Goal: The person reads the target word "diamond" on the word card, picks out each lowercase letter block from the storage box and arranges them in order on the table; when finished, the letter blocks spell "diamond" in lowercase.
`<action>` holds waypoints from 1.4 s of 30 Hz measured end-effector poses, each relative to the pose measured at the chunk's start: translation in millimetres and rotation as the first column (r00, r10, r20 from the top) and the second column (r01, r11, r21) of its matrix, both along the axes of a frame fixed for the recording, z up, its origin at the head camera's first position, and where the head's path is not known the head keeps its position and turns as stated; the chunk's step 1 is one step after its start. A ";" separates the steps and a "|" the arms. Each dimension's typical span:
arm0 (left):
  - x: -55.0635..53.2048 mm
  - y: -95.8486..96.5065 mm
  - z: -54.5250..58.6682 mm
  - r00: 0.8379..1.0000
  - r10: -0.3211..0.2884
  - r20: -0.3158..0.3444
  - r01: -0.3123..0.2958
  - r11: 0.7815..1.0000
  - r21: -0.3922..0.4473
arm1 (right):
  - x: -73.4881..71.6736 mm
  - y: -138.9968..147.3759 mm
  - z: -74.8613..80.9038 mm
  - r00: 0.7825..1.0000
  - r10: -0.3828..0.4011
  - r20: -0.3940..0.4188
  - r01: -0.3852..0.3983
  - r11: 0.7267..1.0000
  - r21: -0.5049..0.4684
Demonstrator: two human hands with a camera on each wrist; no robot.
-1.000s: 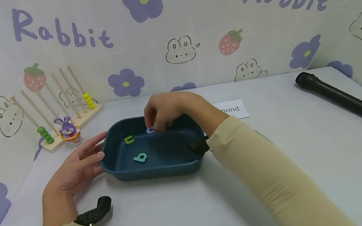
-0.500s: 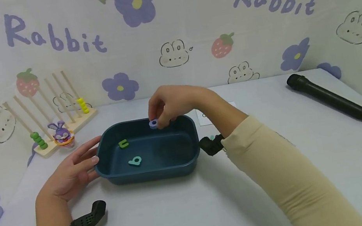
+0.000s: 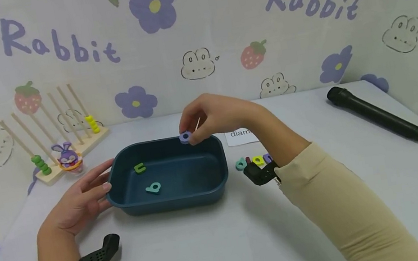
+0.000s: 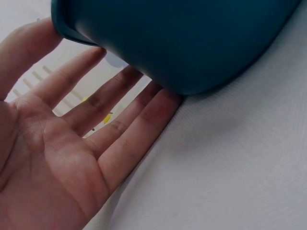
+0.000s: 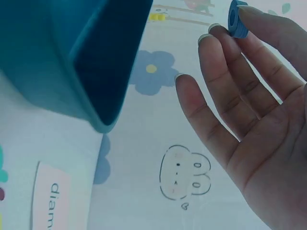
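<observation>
My right hand [image 3: 216, 113] is raised over the far right part of the blue basin [image 3: 171, 202]. Between thumb and fingertip it pinches a small purple ring-shaped letter piece [image 3: 185, 137], which appears blue in the right wrist view. In the basin lie a green letter piece like an n or u [image 3: 140, 168] and a teal letter piece like a b or q [image 3: 154, 188]. My left hand [image 3: 77, 206] rests against the basin's left end, thumb at the rim and fingers stretched along the outer wall [image 4: 163, 57].
Right of the basin are a teal letter [image 3: 241, 164], a yellow letter [image 3: 257, 160] and others partly hidden by the wrist camera [image 3: 258, 173]. Behind them lies a card [image 3: 240, 137] reading "diam". A black microphone [image 3: 376, 114] lies right; a wooden bead rack [image 3: 89, 141] and rabbit figure [image 3: 69, 158] stand left.
My right hand has risen out of the basin and moved right, carrying the purple letter piece. The left hand stays at the basin's end. The head view has shifted slightly.
</observation>
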State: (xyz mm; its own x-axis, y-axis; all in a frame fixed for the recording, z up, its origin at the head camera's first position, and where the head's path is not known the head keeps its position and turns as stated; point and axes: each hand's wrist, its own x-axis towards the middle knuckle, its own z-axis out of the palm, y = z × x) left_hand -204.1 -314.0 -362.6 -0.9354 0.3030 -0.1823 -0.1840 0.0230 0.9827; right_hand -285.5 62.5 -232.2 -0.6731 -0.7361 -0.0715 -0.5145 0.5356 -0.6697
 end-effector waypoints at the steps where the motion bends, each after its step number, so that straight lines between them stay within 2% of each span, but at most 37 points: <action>1: -0.1 -0.5 0.3 1.000 -0.001 0.000 0.001 1.000 0.003 | 0.7 1.9 -0.1 1.000 -0.007 0.001 0.007 1.000 -0.007; 9: -0.1 -0.7 0.6 1.000 0.007 0.001 -0.007 1.000 0.018 | 9.5 22.0 -2.5 0.997 -0.069 0.041 0.071 0.997 -0.041; 17: -1.1 -0.1 -0.5 1.000 -0.004 -0.003 0.004 1.000 0.024 | 16.8 48.1 -9.7 0.995 -0.090 0.049 0.094 0.993 -0.075; 24: 0.2 1.2 0.3 1.000 -0.016 0.004 0.016 1.000 0.012 | 21.6 67.6 -14.5 0.990 -0.126 0.061 0.130 0.989 -0.065; 32: 1.6 -0.8 0.0 1.000 -0.010 0.004 0.010 1.000 0.022 | 24.1 88.0 -22.0 0.986 -0.161 0.030 0.162 0.986 -0.037; 42: 3.6 3.9 1.5 1.000 -0.010 0.017 0.009 1.000 0.025 | 31.2 114.1 -32.3 0.971 -0.233 0.051 0.234 0.972 -0.024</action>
